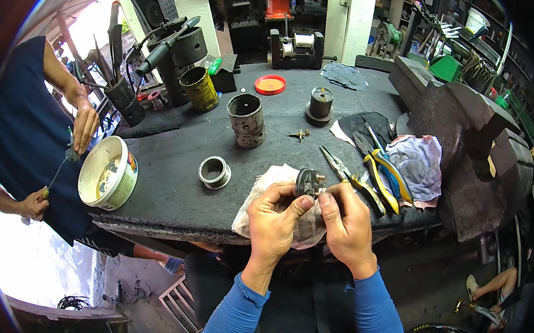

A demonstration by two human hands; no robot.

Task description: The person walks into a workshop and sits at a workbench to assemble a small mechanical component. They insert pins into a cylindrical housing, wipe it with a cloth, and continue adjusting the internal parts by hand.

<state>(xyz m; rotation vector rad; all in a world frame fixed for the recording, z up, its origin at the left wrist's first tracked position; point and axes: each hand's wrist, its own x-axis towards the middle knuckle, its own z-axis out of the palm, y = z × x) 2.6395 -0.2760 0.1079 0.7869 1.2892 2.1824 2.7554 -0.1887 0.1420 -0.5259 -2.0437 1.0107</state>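
My left hand (pixel 273 221) is closed around a black round cap with copper-coloured studs (pixel 308 182), held above the front edge of the bench. At the cap's right side, my right hand (pixel 348 226) has its thumb and fingers pinched together; what is between them is too small to make out. Beneath the hands lies a crumpled whitish cloth (pixel 253 214). Just right of it rest needle-nose pliers (pixel 336 163) and cutting pliers with yellow-black handles (pixel 373 174). A flanged metal ring (pixel 214 173) sits to the left, and a small brass-coloured part (pixel 301 134) lies farther back.
On the dark bench (pixel 172 191) stand a metal cylinder (pixel 245 120), a round metal part (pixel 320 107), a yellow can (pixel 199 89) and a red lid (pixel 269 85). A large vise (pixel 467 131) occupies the right. At left, another person's hand (pixel 86 126) is by a white bucket (pixel 126 184).
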